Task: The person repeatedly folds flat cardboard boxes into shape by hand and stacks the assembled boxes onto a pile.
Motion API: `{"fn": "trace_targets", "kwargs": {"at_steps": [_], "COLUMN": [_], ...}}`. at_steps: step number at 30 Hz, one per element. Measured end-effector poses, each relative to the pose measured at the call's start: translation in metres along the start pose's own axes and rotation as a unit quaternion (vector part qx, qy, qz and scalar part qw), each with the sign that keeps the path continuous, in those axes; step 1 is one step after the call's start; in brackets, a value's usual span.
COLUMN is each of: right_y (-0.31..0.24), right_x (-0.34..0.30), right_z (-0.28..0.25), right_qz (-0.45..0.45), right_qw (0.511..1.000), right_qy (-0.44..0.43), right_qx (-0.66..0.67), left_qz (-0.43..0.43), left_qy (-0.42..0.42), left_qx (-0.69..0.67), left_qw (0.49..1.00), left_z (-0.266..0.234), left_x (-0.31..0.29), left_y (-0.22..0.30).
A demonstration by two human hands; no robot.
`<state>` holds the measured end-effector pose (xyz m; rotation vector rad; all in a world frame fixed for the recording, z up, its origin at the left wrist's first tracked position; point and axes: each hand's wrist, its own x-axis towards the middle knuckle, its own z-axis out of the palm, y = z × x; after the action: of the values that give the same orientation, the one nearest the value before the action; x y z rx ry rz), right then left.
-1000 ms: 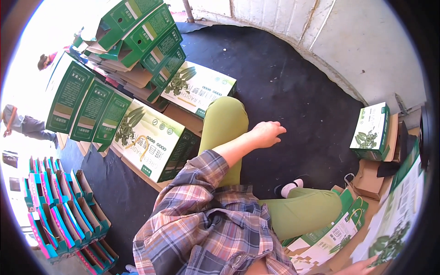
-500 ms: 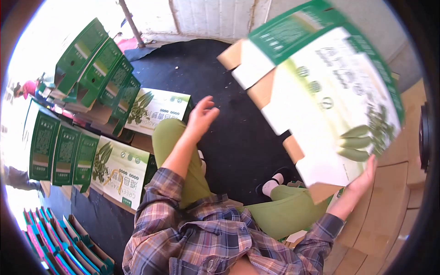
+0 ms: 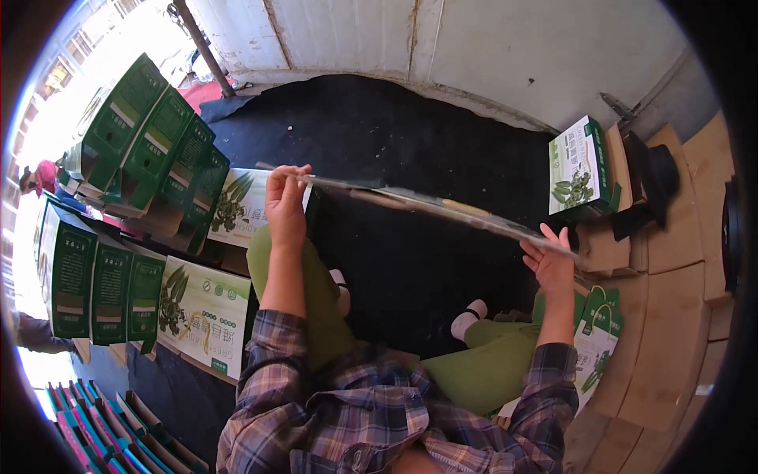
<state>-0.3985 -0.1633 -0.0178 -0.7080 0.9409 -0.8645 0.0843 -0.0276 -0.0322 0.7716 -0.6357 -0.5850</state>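
Note:
A flattened cardboard box (image 3: pixel 426 204) spans the space between my hands above my lap, turned nearly edge-on, so its printed faces are hidden. My left hand (image 3: pixel 286 209) pinches its left end between thumb and fingers. At the lower right end, my right hand (image 3: pixel 551 261) has the edge between thumb and fingers, some fingertips pointing up. The sheet slants down from left to right and is slightly blurred.
Stacks of green-and-white printed boxes (image 3: pixel 207 312) stand at my left. Pink and teal cartons (image 3: pixel 118 430) fill the lower left corner. Brown cartons (image 3: pixel 659 347) line the right side, with a printed box (image 3: pixel 575 170) and green-handled gift bags (image 3: pixel 596 347). Black sheeting (image 3: pixel 395 276) covers the floor.
My right hand has brought the flattened box down and leftward, tipping it from face-on to edge-on. The left hand, free before, has taken hold of its other end.

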Motion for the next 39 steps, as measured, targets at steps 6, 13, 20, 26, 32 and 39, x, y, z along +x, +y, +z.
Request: {"fn": "trace_targets", "kwargs": {"at_steps": [6,13,20,26,32,39], "right_y": [0.019,0.033,0.056,0.049,0.060,0.040], "right_x": [0.020,0.015,0.028,0.029,0.042,0.029], "right_z": [-0.026,0.028,0.028,0.025,0.019,0.029], "right_qz": [0.001,-0.034,-0.133,-0.105,-0.249,-0.210], "right_qw": [0.965,0.900,0.836,0.831,0.857,0.947], "right_qy": [0.179,0.244,0.293,0.364,0.273,0.119], "right_qx": [-0.190,-0.359,-0.445,-0.408,-0.359,-0.212], "left_qz": [-0.082,-0.142,-0.157,-0.148,-0.141,-0.118], "left_qy": [0.027,0.005,-0.014,-0.069,-0.125,-0.129], "left_qx": [0.034,0.124,0.146,0.087,0.089,0.109], "left_qw": [0.996,0.982,0.977,0.983,0.978,0.979], "left_z": [-0.002,0.002,0.017,0.027,0.026,0.033], "left_x": [-0.002,-0.013,-0.019,-0.025,-0.029,-0.029], "left_y": [-0.021,-0.028,-0.017,-0.015,-0.010,-0.017]}}
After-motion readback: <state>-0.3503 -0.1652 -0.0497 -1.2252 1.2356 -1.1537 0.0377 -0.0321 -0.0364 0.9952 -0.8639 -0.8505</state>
